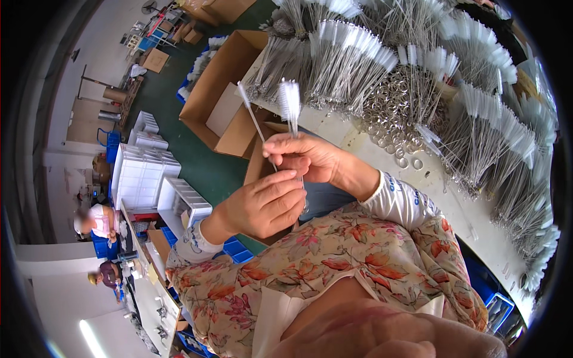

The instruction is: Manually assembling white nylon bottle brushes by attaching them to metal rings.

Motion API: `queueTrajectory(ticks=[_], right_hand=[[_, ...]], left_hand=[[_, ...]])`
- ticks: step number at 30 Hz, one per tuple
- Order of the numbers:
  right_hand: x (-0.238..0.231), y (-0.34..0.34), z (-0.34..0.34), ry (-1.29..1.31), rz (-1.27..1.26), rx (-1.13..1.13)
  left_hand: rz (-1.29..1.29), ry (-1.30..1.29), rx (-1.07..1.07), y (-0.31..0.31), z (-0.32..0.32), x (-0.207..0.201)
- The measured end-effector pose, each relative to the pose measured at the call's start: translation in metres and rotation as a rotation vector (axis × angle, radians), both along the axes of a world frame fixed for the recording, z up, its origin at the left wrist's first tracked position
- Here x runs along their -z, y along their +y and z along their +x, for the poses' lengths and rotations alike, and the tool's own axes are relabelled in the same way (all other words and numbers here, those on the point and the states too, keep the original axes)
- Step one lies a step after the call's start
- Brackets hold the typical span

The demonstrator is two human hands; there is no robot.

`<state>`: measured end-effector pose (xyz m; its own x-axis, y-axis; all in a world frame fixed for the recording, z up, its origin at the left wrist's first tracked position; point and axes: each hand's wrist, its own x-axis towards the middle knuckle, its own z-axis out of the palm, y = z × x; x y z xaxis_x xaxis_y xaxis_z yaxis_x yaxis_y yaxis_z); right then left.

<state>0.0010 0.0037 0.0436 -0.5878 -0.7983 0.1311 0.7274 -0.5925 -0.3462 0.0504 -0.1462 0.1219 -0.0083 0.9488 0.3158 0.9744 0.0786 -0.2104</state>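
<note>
In front of my chest, both hands are raised close together with thin wire-handled brushes between them. My right hand (316, 156) pinches the stem of a single slim white-bristled brush (242, 95), which leans to the left. A small bunch of brushes (289, 102) stands upright with its white heads together; the stems run down past the right hand's fingers. My left hand (262, 204) is closed just below, its fingers curled round the lower stems. A wire end shows beside its fingertips. The fingers partly hide which stems each hand grips.
On the white table (352, 140) at my right lie several heaps of brushes (346, 65) and a pile of metal rings (397, 113). Open cardboard boxes (206, 110) stand beyond my hands. White plastic crates (146, 176) are stacked at left. Two people (104, 222) sit farther off.
</note>
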Motion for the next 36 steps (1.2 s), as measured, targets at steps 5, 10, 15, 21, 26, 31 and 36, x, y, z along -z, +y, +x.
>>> queueTrajectory(ticks=[5,10,15,21,26,31,36], right_hand=[[0.044,-0.018,0.002,-0.197,0.33,0.164],[0.065,0.045,0.048,0.557,0.733,0.343],[0.079,0.134,0.113,0.714,1.451,1.169],[0.109,0.195,0.196,0.555,2.494,1.547],[0.121,0.212,0.205,0.458,2.741,1.448],[0.127,0.216,0.203,0.44,2.739,1.545],[0.116,0.225,0.213,0.48,2.82,1.488]], left_hand=[[-0.127,-0.217,-0.323,-0.019,-0.009,-0.014],[0.04,-0.078,-1.057,-0.077,-0.005,-0.045],[-0.402,-0.709,-1.008,-0.097,-0.056,-0.001],[-0.556,-0.996,-0.759,-0.051,-0.076,-0.004],[-0.431,-0.869,-0.741,-0.014,-0.067,-0.021],[-0.169,-0.9,-0.521,0.039,-0.046,-0.012],[-0.208,-0.8,-0.354,0.084,-0.045,-0.02]])
